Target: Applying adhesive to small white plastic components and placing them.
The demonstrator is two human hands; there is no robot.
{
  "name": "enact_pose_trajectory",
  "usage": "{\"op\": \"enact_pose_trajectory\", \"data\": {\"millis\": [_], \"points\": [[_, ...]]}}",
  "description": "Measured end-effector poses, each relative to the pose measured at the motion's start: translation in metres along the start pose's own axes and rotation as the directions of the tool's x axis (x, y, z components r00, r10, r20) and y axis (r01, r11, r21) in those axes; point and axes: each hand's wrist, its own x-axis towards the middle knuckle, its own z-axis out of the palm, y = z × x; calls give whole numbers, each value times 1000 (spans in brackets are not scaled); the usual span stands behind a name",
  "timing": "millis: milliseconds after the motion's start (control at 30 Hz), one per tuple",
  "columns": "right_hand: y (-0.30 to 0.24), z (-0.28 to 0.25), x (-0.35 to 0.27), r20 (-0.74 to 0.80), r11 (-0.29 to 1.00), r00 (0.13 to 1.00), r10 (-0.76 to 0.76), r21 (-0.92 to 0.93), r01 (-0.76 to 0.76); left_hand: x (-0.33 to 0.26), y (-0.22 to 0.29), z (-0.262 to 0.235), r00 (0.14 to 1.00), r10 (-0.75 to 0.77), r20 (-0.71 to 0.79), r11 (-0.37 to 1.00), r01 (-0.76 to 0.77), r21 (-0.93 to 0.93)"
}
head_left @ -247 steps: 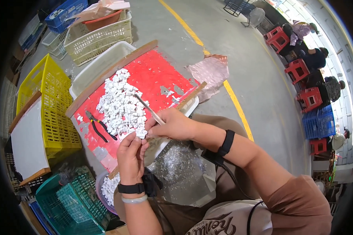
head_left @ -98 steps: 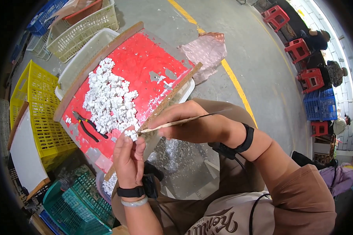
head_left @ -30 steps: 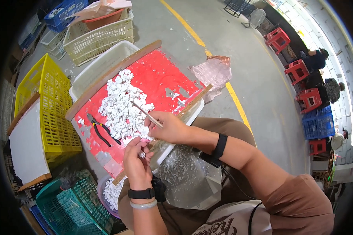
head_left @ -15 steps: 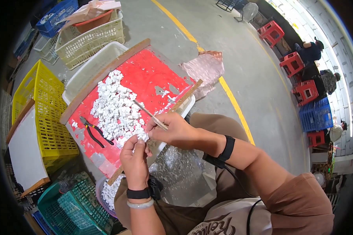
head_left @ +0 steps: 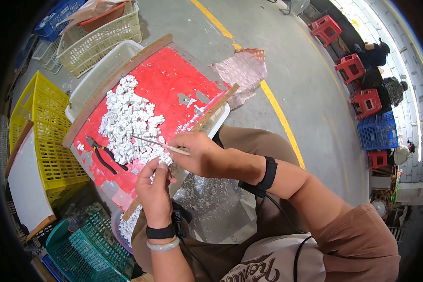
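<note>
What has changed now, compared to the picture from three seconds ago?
The thin tool in the right hand has turned: its dark end, pointing right before, now points left over the white pile. The left hand stays close by, and the pliers still lie on the red board.

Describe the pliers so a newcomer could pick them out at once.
Start from the big red board to the left of the yellow floor line, and find the heap of small white pieces on it. Just left of the heap's lower part lie the pliers, handles spread apart. Their black grips marked with yellow set them apart from the white pieces beside them.
</note>
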Motion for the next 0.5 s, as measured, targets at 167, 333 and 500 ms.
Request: {"op": "enact_pose_trajectory", "data": {"millis": [167,333,500], "points": [[4,5,-5,33,986,994,-103,-130,106,1,-7,-3,999,31,-15,998,-31,53],[8,2,0,40,977,993,-109,-178,114,0,0,-1,998,-67,6,990,67,-124],[-14,-26,4,229,924,904,360,46,-380,1,1,-4,999,-44,7,986,45,-158]]}}
